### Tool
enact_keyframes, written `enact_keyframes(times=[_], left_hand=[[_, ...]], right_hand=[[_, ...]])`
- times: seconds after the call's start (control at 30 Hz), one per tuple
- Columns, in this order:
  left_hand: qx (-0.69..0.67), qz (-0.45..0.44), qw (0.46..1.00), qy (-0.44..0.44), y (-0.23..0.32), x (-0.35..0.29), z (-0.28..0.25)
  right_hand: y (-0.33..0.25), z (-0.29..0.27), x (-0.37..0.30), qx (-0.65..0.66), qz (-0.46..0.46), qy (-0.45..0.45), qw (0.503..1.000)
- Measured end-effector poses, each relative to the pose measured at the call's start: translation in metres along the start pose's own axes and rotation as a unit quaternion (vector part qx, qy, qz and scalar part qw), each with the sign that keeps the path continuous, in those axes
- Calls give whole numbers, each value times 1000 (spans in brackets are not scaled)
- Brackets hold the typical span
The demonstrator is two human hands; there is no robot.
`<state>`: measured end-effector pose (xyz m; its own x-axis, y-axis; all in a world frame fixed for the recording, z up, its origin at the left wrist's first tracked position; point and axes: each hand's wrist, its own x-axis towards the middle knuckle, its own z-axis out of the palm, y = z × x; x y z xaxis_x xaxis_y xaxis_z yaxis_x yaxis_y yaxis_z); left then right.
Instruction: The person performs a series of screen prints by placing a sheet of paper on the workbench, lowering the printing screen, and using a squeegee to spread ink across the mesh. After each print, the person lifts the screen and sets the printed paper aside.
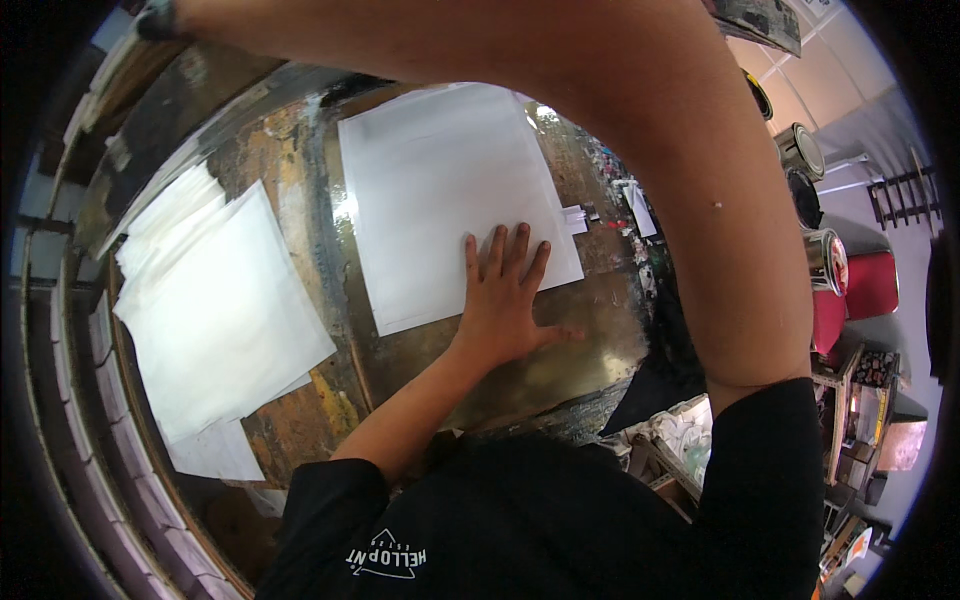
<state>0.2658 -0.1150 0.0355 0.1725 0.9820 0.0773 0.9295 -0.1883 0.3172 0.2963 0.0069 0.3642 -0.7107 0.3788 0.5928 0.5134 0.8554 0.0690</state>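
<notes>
My left hand (pixel 505 300) lies flat, palm down and fingers spread, across the near edge of a large white sheet (pixel 440 200). Its thumb points right, over the glossy brownish board (pixel 520 375) under the sheet. My right forearm (pixel 480 35) arches over the far side of the board toward the upper left. A dark band (pixel 157 20) shows at its wrist; the right hand itself is beyond the picture's edge. Small white paper tabs (pixel 575 219) stick out by the sheet's right edge. To the left sits a loose stack of white sheets (pixel 225 310), unevenly piled.
The worn, paint-stained wooden table (pixel 285 150) surrounds the board. Slatted racks (pixel 75 400) with pale sheets run along the left. Opened metal cans (pixel 800 150) and a red chair (pixel 870 285) stand at right. Crumpled whitish material (pixel 690 435) lies beside my right sleeve.
</notes>
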Motion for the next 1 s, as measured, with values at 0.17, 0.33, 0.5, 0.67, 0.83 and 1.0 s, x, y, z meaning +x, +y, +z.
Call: enact_keyframes(times=[0.17, 0.33, 0.5, 0.67, 0.83, 1.0], left_hand=[[14, 33, 999, 12, 1, -1, 5], [12, 58, 998, 29, -1, -1, 5], [9, 78, 992, 100, -1, -6, 20], [-93, 18, 968, 231, -16, -19, -31], [-593, -108, 669, 434, -67, -88, -171], [-501, -185, 780, 326, -67, -155, -164]], right_hand=[[2, 3, 0, 6, 0, 1, 1000], [-4, -6, 3, 4, 6, -5, 1000], [-6, -2, 8, 10, 31, -7, 999], [-11, -2, 7, 15, 24, 30, 999], [-13, 9, -36, -24, 8, -19, 999], [1, 67, -120, 109, -103, -146, 978]])
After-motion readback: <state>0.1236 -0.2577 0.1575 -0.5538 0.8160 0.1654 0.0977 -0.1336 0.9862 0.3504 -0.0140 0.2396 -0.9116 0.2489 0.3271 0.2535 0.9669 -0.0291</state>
